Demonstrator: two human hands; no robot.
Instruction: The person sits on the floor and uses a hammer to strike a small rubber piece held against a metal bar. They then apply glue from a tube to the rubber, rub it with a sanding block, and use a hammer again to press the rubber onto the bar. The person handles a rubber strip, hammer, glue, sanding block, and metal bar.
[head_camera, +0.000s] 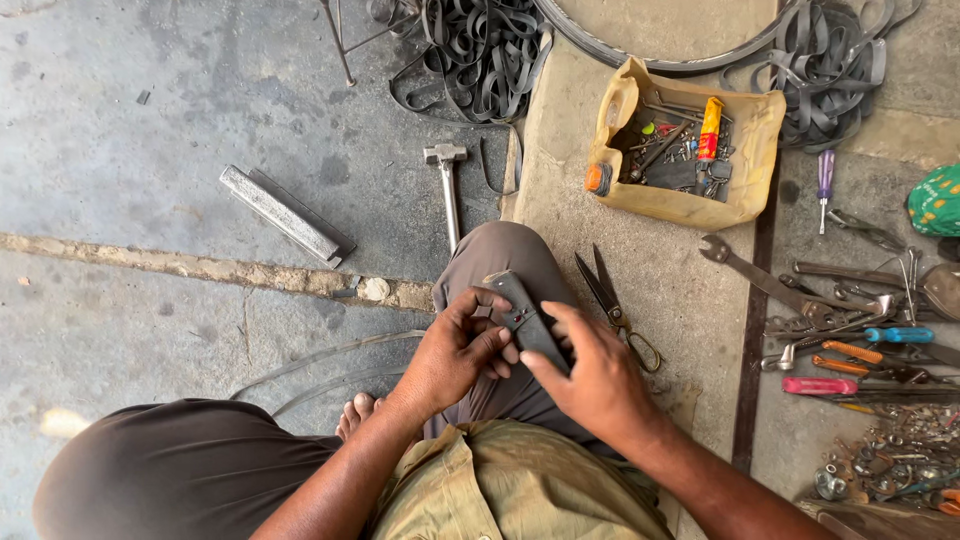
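Observation:
I sit on the ground and hold a small dark grey flat strip, likely a piece of rubber (524, 318), over my right knee. My left hand (455, 345) pinches its near end between thumb and fingers. My right hand (592, 372) grips its lower part from the right, fingers curled around it. The strip's upper end pokes out free above both hands. A pair of scissors (612, 300) lies shut on the concrete just right of my knee.
A hammer (447, 185) and a metal bar (281, 213) lie ahead on the left. A cut yellow plastic container (752, 150) holds small parts. Wrenches, screwdrivers (898, 335) and loose hardware cover the right side. Rubber tubes (480, 50) are heaped at the top.

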